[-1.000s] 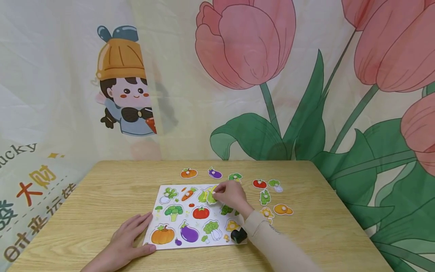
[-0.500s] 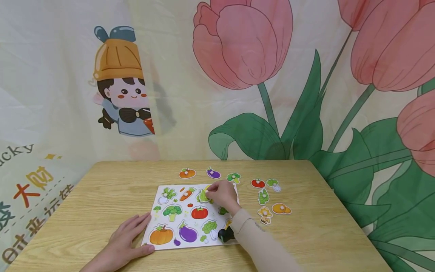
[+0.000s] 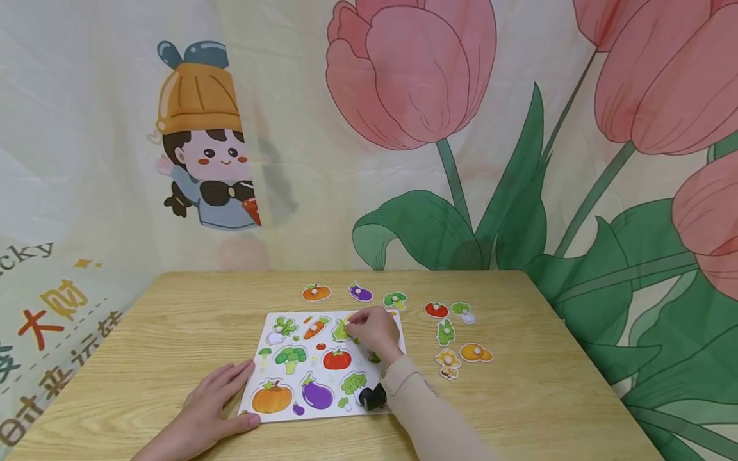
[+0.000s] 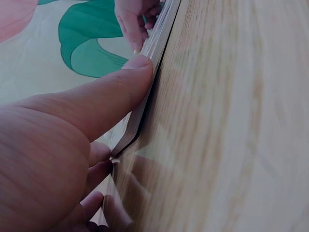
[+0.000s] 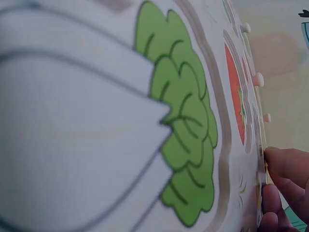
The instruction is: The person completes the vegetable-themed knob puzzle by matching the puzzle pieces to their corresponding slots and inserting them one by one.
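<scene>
A white vegetable puzzle board lies on the table. My right hand is over its top row, thumb and fingertips pinching a green gourd puzzle piece by its knob. That piece sits close over the gourd picture, partly hidden by the fingers. In the right wrist view, the right hand is low on the right, beyond the printed bok choy. My left hand rests at the board's left edge, thumb by its near corner. Up close, the left thumb lies against the board's side.
Radish and carrot pieces with knobs sit in the board. Beyond it lie pumpkin, eggplant and broccoli pieces. Tomato, bok choy, mushroom and other pieces lie to its right.
My right hand has shifted left with the gourd piece, from beside the gourd picture to over it. The mushroom piece has come out from behind the right sleeve. The left hand stays put.
</scene>
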